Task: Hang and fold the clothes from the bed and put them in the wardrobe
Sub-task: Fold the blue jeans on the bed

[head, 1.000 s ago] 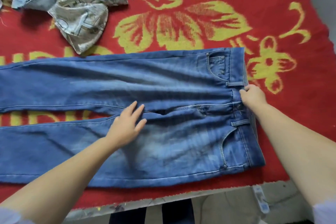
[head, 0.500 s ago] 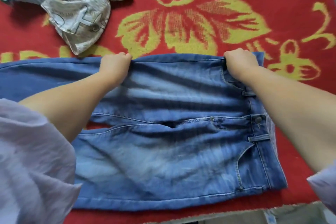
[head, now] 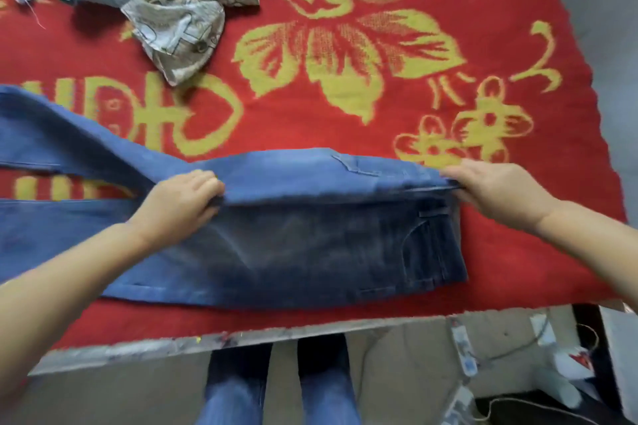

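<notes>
Blue jeans lie across the red and yellow flowered bed cover, waist to the right, legs running off to the left. The far half is lifted and folded toward me over the near half, its back pocket showing. My left hand grips the folded edge near the thigh. At the waistband corner on the right, my right hand grips the same lifted edge. A crumpled pile of grey patterned and light denim clothes lies at the far left of the bed.
The bed's near edge runs along the bottom, with my legs in jeans below it. A power strip and cables lie on the floor at the right. The right bed edge borders a grey floor.
Both hands went from the middle of the flat jeans to the far edge, gripped it, and pulled the far half toward me over the near half.
</notes>
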Demonstrator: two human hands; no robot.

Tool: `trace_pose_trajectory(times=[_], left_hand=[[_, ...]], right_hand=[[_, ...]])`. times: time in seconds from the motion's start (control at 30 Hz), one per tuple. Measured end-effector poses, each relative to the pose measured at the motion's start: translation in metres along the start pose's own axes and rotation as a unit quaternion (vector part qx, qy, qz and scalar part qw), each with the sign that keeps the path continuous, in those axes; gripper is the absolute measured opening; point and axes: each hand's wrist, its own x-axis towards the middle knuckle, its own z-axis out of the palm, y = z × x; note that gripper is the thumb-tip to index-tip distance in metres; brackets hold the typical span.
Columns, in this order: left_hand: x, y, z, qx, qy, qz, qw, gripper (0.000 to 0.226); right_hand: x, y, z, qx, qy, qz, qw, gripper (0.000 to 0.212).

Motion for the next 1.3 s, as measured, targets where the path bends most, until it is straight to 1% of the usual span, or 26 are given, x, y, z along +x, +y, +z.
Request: trace_pose_trajectory(times=[0.07, 0.1, 0.13, 0.17, 0.2, 0.23, 0.27, 0.33, 0.37, 0.4, 0.43, 0.47, 0.5, 0.53, 0.6, 0.67, 0.73, 0.83, 0.9, 0.97, 1.03, 1.1, 1.13, 1.23, 1.3], left_hand=[[-0.045, 0.028, 0.02, -0.008, -0.048, 0.019, 0.999, 0.007], [-0.064, 0.042, 0.033, -0.008, -0.071, 0.027, 0.997, 0.006], [-0.078, 0.056, 0.047, -0.008, -0.096, 0.032, 0.995, 0.007], [-0.089, 0.069, 0.062, -0.01, -0.117, 0.029, 0.993, 0.008], [-0.094, 0.08, 0.075, -0.012, -0.14, 0.023, 0.99, 0.01], [-0.099, 0.089, 0.087, -0.005, -0.165, 0.009, 0.986, 0.013], [-0.1, 0.096, 0.098, 0.006, -0.208, -0.014, 0.978, 0.018], [-0.106, 0.103, 0.114, 0.018, -0.324, -0.091, 0.942, 0.036], [-0.107, 0.103, 0.118, 0.01, -0.366, -0.117, 0.923, 0.042], [-0.106, 0.103, 0.117, -0.014, -0.397, -0.138, 0.908, 0.043], [-0.105, 0.1, 0.113, -0.044, -0.406, -0.155, 0.9, 0.042], [-0.105, 0.095, 0.106, -0.071, -0.399, -0.174, 0.897, 0.041], [-0.108, 0.086, 0.098, -0.095, -0.386, -0.198, 0.896, 0.04], [-0.112, 0.073, 0.088, -0.115, -0.368, -0.227, 0.894, 0.04], [-0.128, 0.042, 0.066, -0.146, -0.327, -0.294, 0.886, 0.04], [-0.154, 0.005, 0.048, -0.149, -0.285, -0.355, 0.878, 0.037], [-0.185, -0.035, 0.033, -0.109, -0.253, -0.398, 0.875, 0.033], [-0.239, -0.1, 0.018, -0.017, -0.22, -0.433, 0.874, 0.033], [-0.27, -0.144, 0.014, 0.04, -0.196, -0.43, 0.88, 0.036], [-0.291, -0.186, 0.014, 0.076, -0.181, -0.41, 0.891, 0.044], [-0.303, -0.221, 0.02, 0.091, -0.2, -0.378, 0.899, 0.054], [-0.31, -0.249, 0.029, 0.115, -0.239, -0.328, 0.907, 0.059], [-0.312, -0.262, 0.034, 0.129, -0.253, -0.302, 0.91, 0.059], [-0.313, -0.285, 0.047, 0.153, -0.242, -0.252, 0.924, 0.055], [-0.311, -0.294, 0.049, 0.154, -0.223, -0.258, 0.927, 0.05]], right_hand=[[-0.034, -0.027, 0.019, 0.007, -0.083, -0.058, 0.995, 0.033], [-0.05, -0.039, 0.032, 0.011, -0.151, -0.072, 0.986, 0.04], [-0.064, -0.049, 0.045, 0.005, -0.242, -0.068, 0.968, 0.046], [-0.075, -0.059, 0.059, -0.006, -0.327, -0.043, 0.944, 0.049], [-0.086, -0.067, 0.071, -0.023, -0.389, -0.014, 0.921, 0.052], [-0.093, -0.075, 0.083, -0.034, -0.426, 0.005, 0.904, 0.054], [-0.098, -0.08, 0.09, -0.036, -0.442, 0.026, 0.896, 0.055], [-0.098, -0.091, 0.102, -0.024, -0.487, 0.069, 0.87, 0.056], [-0.093, -0.095, 0.104, -0.006, -0.515, 0.085, 0.853, 0.052], [-0.086, -0.098, 0.103, 0.013, -0.545, 0.095, 0.833, 0.042], [-0.075, -0.1, 0.1, 0.021, -0.575, 0.097, 0.812, 0.025], [-0.059, -0.104, 0.094, 0.014, -0.598, 0.095, 0.796, 0.01], [-0.039, -0.108, 0.089, 0.002, -0.601, 0.097, 0.794, 0.008], [-0.015, -0.115, 0.084, -0.009, -0.587, 0.103, 0.803, 0.009], [0.036, -0.139, 0.081, 0.001, -0.52, 0.109, 0.847, 0.029], [0.09, -0.179, 0.08, 0.035, -0.443, 0.107, 0.89, 0.037], [0.138, -0.232, 0.085, 0.074, -0.383, 0.09, 0.916, 0.038], [0.19, -0.325, 0.105, 0.14, -0.319, 0.047, 0.936, 0.036], [0.215, -0.383, 0.128, 0.162, -0.3, 0.022, 0.94, 0.035], [0.235, -0.429, 0.15, 0.177, -0.292, 0.033, 0.939, 0.036], [0.252, -0.461, 0.17, 0.183, -0.289, 0.068, 0.937, 0.043], [0.268, -0.478, 0.187, 0.149, -0.293, 0.113, 0.938, 0.05], [0.276, -0.482, 0.195, 0.122, -0.291, 0.129, 0.94, 0.05], [0.298, -0.485, 0.21, 0.084, -0.284, 0.17, 0.94, 0.033], [0.308, -0.48, 0.209, 0.091, -0.283, 0.19, 0.936, 0.024]])
